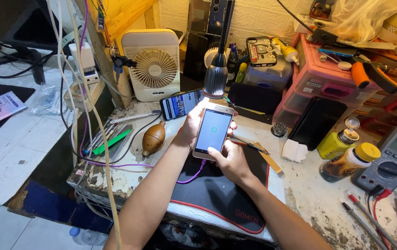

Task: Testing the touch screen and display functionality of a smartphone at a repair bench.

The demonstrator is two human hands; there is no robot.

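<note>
Both forearms reach up from the bottom edge of the view and meet over a black mat with red stitched border (217, 194) that lies on the worn white table (314, 194). The left hand (190, 126) grasps a slim gold-framed smartphone with a lit pale screen (213, 131) from its left side: the palm cradles the edge, the fingers wrap behind the back and the thumb lies along the frame. The phone is held tilted up above the mat, its top end just under the silver head of a black gooseneck lamp (216, 76). The right hand (230, 159) supports the phone's lower right corner, its grip closed loosely about that corner, with the thumb resting on the bottom of the glass; how tightly its curled fingers press is hard to tell, since they sit behind the phone. A purple charging cable (193, 175) plugs into the phone's lower end and trails left across the mat.

Behind the left hand a second black phone with a lit screen (180, 104) lies near a white desk fan (153, 65). A brown rubber air-blower bulb (153, 138) sits left of the left wrist. To the right stand a yellow squeeze bottle (333, 143), a brown bottle with yellow cap (349, 162) and a grey multimeter (393, 159).
</note>
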